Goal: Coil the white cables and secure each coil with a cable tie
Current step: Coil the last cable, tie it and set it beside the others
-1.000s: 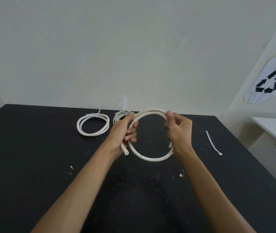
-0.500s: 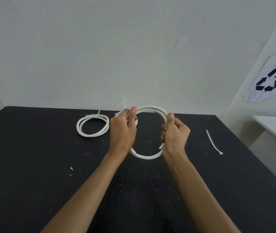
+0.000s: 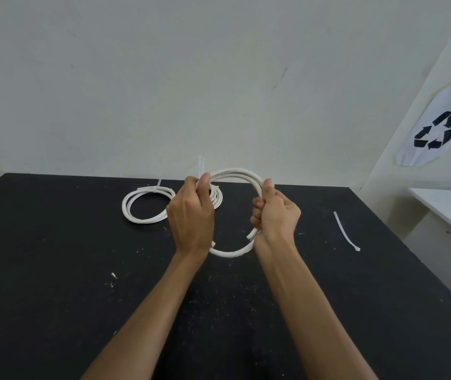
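Observation:
Both hands hold a white cable [image 3: 232, 172] bent into a loop above the black table [image 3: 54, 270]. My left hand [image 3: 191, 215] grips the loop's left side, and my right hand [image 3: 275, 215] grips its right side with curled fingers. One cut end pokes out below each hand. A loose white cable tie [image 3: 345, 231] lies on the table to the right of my right hand. A tied white coil [image 3: 147, 204] lies at the back left. A second, smaller coil [image 3: 217, 198] lies partly hidden behind my left hand.
A pale wall rises right behind the table's far edge. To the right stands a white surface [image 3: 449, 207], with a recycling-symbol sign [image 3: 435, 130] on the wall above it. Small white specks dot the tabletop.
The two hands have come closer together and the cable loop has shrunk into a tighter, doubled coil. My right hand now grips lower round the overlapping strands.

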`<action>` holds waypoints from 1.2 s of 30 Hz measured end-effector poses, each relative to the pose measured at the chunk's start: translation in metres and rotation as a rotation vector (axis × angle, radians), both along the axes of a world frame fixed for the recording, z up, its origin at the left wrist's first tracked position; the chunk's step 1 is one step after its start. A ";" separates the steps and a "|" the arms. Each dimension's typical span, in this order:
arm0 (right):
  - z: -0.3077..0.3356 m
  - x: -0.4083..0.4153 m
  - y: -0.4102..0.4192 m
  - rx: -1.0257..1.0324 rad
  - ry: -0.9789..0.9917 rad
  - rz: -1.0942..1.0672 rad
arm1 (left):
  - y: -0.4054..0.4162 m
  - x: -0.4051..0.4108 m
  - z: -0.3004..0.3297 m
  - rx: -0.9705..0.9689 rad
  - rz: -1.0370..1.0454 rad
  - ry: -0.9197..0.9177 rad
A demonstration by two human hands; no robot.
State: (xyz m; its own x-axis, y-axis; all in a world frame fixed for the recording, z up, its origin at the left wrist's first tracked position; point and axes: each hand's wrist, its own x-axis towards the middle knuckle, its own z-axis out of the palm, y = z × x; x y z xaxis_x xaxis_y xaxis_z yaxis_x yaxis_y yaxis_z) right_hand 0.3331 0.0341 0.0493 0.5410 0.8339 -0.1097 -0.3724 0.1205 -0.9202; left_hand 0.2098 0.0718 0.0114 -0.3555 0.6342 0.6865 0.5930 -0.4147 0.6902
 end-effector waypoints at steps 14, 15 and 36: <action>-0.022 0.033 0.004 0.052 -0.171 0.190 | 0.000 -0.021 0.001 -0.531 -0.668 -0.881; -0.022 0.034 0.002 0.052 -0.185 0.247 | 0.003 -0.022 0.001 -0.525 -0.622 -0.922; -0.003 0.053 0.014 0.169 -1.554 0.090 | -0.004 -0.035 0.038 -0.608 -0.791 -0.529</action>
State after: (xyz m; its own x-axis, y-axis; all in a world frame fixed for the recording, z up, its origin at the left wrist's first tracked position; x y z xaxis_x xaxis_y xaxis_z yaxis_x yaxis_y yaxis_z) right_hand 0.3860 0.0481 0.0468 -0.0198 0.8128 0.5822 0.8815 0.2889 -0.3734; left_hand 0.1750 0.0675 0.0492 0.1398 0.9877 0.0694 -0.1142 -0.0535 0.9920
